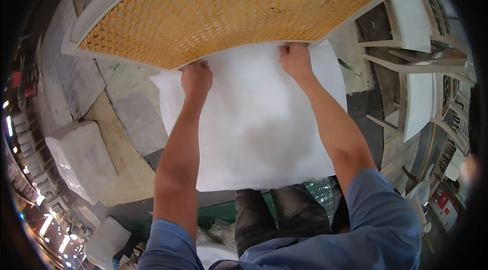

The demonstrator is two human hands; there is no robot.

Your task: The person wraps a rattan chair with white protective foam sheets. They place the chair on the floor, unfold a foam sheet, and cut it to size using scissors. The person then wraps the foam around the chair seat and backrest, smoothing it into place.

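A white padding sheet (pixel 239 117) lies spread in front of me, its near edge fluffy and just above my knees. Beyond it leans a panel of woven yellow cane (pixel 229 10) in a pale frame, meeting the sheet's far edge. My left hand (pixel 196 78) is closed at that far edge, just under the panel's lower rail. Farther right, my right hand (pixel 296 60) is closed the same way along the rail. Both seem to pinch the padding, though the fingertips are hidden. A grey shadow falls across the sheet's near right part.
Chair frames with white seats (pixel 414 107) stand at the right. To the left, a plastic-wrapped white block (pixel 81 155) sits on a worn, patched work surface (pixel 134 117). Crumpled clear plastic (pixel 221 232) lies low near my legs.
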